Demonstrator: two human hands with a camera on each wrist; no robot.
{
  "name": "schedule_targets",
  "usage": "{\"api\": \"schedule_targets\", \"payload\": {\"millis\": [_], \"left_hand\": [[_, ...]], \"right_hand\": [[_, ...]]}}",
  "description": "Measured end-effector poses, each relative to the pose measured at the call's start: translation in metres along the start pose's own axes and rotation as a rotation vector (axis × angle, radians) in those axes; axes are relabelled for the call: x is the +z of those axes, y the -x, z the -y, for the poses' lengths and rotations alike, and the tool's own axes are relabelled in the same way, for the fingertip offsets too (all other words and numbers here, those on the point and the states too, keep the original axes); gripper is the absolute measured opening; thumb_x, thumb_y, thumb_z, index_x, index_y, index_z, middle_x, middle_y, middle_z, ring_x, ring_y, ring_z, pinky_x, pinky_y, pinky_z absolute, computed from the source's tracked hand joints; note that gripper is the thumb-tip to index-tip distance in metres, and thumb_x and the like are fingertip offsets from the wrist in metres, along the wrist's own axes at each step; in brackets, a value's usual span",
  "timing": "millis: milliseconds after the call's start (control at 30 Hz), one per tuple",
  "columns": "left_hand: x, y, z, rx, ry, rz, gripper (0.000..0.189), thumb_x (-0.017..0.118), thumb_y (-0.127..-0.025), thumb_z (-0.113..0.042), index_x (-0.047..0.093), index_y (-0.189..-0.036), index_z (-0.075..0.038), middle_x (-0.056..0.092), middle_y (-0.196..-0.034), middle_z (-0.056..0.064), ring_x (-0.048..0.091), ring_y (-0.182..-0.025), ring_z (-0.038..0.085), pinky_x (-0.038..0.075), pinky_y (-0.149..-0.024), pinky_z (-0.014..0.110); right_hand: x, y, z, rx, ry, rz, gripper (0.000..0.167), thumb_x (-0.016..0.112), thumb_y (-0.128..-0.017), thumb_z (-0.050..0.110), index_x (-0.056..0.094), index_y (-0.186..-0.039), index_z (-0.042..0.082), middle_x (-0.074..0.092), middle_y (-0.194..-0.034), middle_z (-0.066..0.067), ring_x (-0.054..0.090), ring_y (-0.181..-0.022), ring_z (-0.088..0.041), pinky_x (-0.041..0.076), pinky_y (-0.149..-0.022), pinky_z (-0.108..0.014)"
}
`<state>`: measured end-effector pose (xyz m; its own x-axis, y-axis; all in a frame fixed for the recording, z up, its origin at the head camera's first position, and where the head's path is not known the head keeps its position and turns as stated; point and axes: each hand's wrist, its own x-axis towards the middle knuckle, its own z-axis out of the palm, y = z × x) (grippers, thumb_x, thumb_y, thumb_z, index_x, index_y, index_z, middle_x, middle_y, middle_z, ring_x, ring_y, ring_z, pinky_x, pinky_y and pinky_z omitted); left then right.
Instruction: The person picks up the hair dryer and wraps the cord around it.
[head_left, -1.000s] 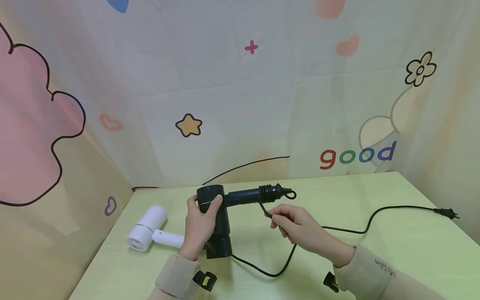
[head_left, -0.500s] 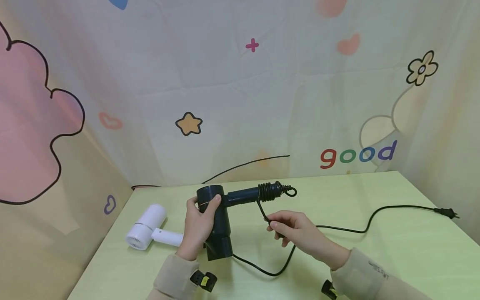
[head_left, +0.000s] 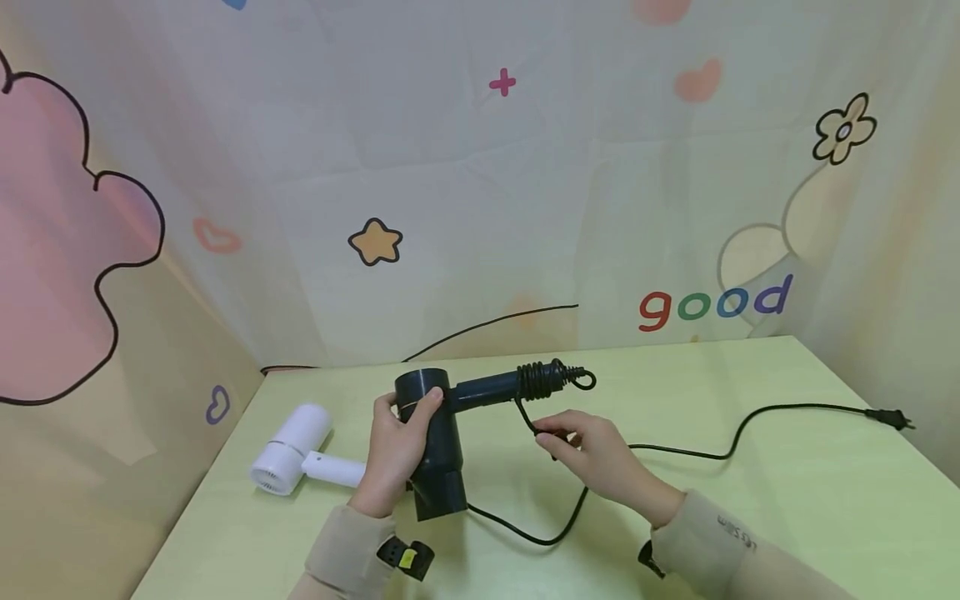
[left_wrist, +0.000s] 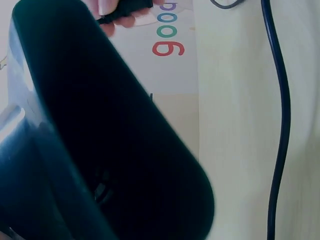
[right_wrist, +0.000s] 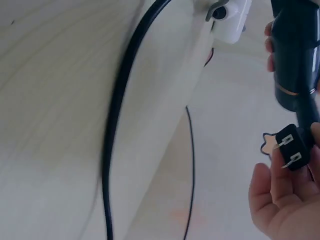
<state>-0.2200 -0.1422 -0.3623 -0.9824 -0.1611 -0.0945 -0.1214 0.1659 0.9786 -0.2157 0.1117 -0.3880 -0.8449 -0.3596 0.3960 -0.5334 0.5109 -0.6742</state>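
1. Head view: the left hand [head_left: 396, 454] is wrapped round the barrel of a black hair dryer [head_left: 435, 442], thumb on the near side and fingers curled over the back of the round head. The dryer is held above the pale green table [head_left: 787, 517], nozzle pointing down toward the person and handle pointing right.
2. Head view: the black cord [head_left: 675, 454] is coiled in several tight turns round the end of the handle, with a small loop sticking out past the tip.
3. Head view: the right hand [head_left: 592, 454] sits just below the handle, fingers closed in a pinch on a stretch of the cord. From there the cord droops in a loop toward the dryer's nozzle; another run trails right across the table to a plug [head_left: 888, 415] lying flat near the far right edge.
4. Right wrist view: a black two-pin plug [right_wrist: 291, 147] shows at the fingertips of the right hand [right_wrist: 285, 200], beside the dryer's handle; whether the fingers grip it cannot be told from here.
5. Left wrist view: the dryer's dark body [left_wrist: 100, 140] fills most of the picture, with the cord [left_wrist: 280, 125] running over the table at right.
6. Head view: a white hair dryer [head_left: 296, 450] lies on the table left of the left hand, well apart from the black cord.
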Motion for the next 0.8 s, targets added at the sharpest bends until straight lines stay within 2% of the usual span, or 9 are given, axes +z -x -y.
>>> {"api": "schedule_targets", "payload": {"millis": [167,267,333,433,500,567,700,733,800], "left_hand": [[-0.002,0.000,0.001,-0.013,0.016,0.046,0.084,0.060,-0.084,-0.060,0.025,-0.139,-0.007,0.057,-0.108,0.019,0.065,-0.080,0.021,0.055,-0.070,0.035],[-0.003,0.002,0.001,-0.017,0.020,0.084,0.081,0.059,-0.084,-0.059,0.027,-0.138,-0.007,0.058,-0.108,0.019,0.065,-0.078,0.019,0.055,-0.069,0.035],[-0.003,0.003,0.001,-0.015,0.030,0.117,0.079,0.060,-0.085,-0.058,0.027,-0.137,-0.007,0.059,-0.107,0.018,0.065,-0.077,0.018,0.056,-0.069,0.035],[-0.003,0.005,0.001,-0.010,0.049,0.172,0.077,0.061,-0.085,-0.055,0.028,-0.136,-0.008,0.060,-0.106,0.018,0.066,-0.075,0.018,0.056,-0.067,0.036],[-0.003,0.006,0.001,-0.008,0.059,0.204,0.076,0.061,-0.086,-0.053,0.028,-0.136,-0.008,0.061,-0.105,0.017,0.066,-0.075,0.018,0.056,-0.067,0.037],[-0.003,0.007,0.001,-0.011,0.065,0.230,0.075,0.062,-0.086,-0.052,0.028,-0.136,-0.009,0.061,-0.105,0.016,0.066,-0.076,0.017,0.056,-0.067,0.037],[-0.002,0.009,0.000,-0.008,0.072,0.282,0.071,0.063,-0.085,-0.050,0.030,-0.134,-0.011,0.063,-0.102,0.016,0.066,-0.076,0.018,0.056,-0.067,0.037],[-0.002,0.010,0.000,-0.004,0.072,0.295,0.070,0.064,-0.085,-0.049,0.030,-0.134,-0.011,0.064,-0.101,0.016,0.067,-0.076,0.018,0.056,-0.067,0.036],[-0.003,0.011,-0.002,0.010,0.071,0.330,0.068,0.065,-0.086,-0.047,0.031,-0.134,-0.013,0.064,-0.102,0.017,0.067,-0.076,0.019,0.056,-0.067,0.037]], "right_hand": [[-0.006,-0.008,-0.015,0.052,-0.050,0.134,0.030,0.056,-0.095,0.030,0.065,-0.111,0.005,0.068,-0.106,-0.006,0.063,-0.087,-0.012,0.050,-0.074,-0.024],[-0.014,-0.014,-0.023,0.112,-0.179,0.253,0.034,0.055,-0.096,0.030,0.059,-0.115,0.003,0.067,-0.111,-0.009,0.062,-0.098,-0.018,0.051,-0.081,-0.028],[-0.021,-0.018,-0.028,0.161,-0.283,0.335,0.035,0.056,-0.096,0.029,0.056,-0.119,0.003,0.065,-0.112,-0.011,0.062,-0.098,-0.023,0.052,-0.083,-0.032],[-0.034,-0.022,-0.031,0.229,-0.377,0.439,0.036,0.058,-0.094,0.029,0.056,-0.121,0.006,0.065,-0.104,-0.011,0.063,-0.092,-0.026,0.052,-0.084,-0.037],[-0.042,-0.026,-0.032,0.222,-0.397,0.495,0.035,0.060,-0.092,0.030,0.059,-0.119,0.008,0.063,-0.096,-0.010,0.063,-0.087,-0.026,0.051,-0.084,-0.039],[-0.051,-0.031,-0.033,0.167,-0.427,0.550,0.033,0.061,-0.092,0.028,0.061,-0.116,0.005,0.062,-0.093,-0.010,0.063,-0.087,-0.027,0.051,-0.083,-0.041],[-0.065,-0.041,-0.035,0.057,-0.502,0.679,0.030,0.060,-0.092,0.019,0.060,-0.115,0.000,0.066,-0.096,-0.011,0.064,-0.089,-0.024,0.054,-0.079,-0.042],[-0.068,-0.043,-0.036,0.051,-0.514,0.711,0.028,0.060,-0.092,0.017,0.060,-0.114,0.000,0.067,-0.096,-0.011,0.063,-0.089,-0.024,0.054,-0.078,-0.043],[-0.072,-0.046,-0.035,0.093,-0.494,0.760,0.025,0.062,-0.091,0.015,0.063,-0.112,0.003,0.068,-0.095,-0.009,0.063,-0.086,-0.020,0.053,-0.077,-0.041]]}}
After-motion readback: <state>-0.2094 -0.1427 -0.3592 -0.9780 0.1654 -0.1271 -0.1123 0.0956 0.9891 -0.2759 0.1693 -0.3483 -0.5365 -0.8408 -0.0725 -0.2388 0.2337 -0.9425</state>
